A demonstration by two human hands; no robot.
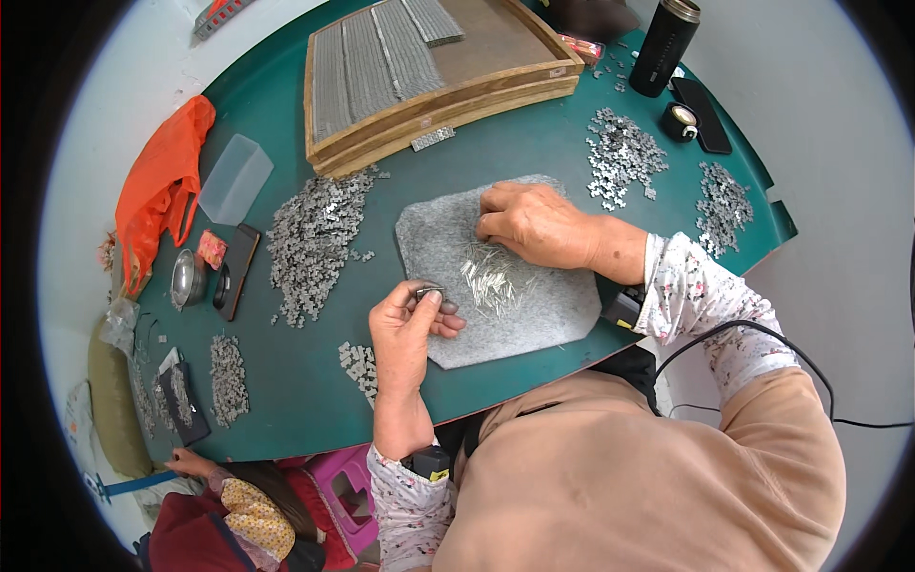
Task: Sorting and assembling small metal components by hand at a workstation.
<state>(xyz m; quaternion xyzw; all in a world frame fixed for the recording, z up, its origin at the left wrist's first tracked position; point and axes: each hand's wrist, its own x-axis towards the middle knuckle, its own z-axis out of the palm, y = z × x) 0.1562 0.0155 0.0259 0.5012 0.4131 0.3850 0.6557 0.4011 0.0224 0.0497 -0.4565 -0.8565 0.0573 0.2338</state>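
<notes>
A grey felt mat (457,345) lies on the green table in front of me. On its middle is a loose heap of thin, shiny metal pins (494,284). My left hand (405,319) is over the mat's left edge, with thumb and forefinger closed on a small dark metal piece (429,290). Its other fingers are curled loosely, palm partly up. At the upper side of the pin heap, my right hand (538,224) points down with its fingertips pinched together. Whatever those fingertips hold is hidden behind the hand.
Piles of small silvery metal parts (319,243) lie left of the mat, others (624,157) to the right. Beyond stands a wooden tray (438,119) with rows of grey parts. A black bottle (664,48) stands far right. Another person's hand (193,463) is at lower left.
</notes>
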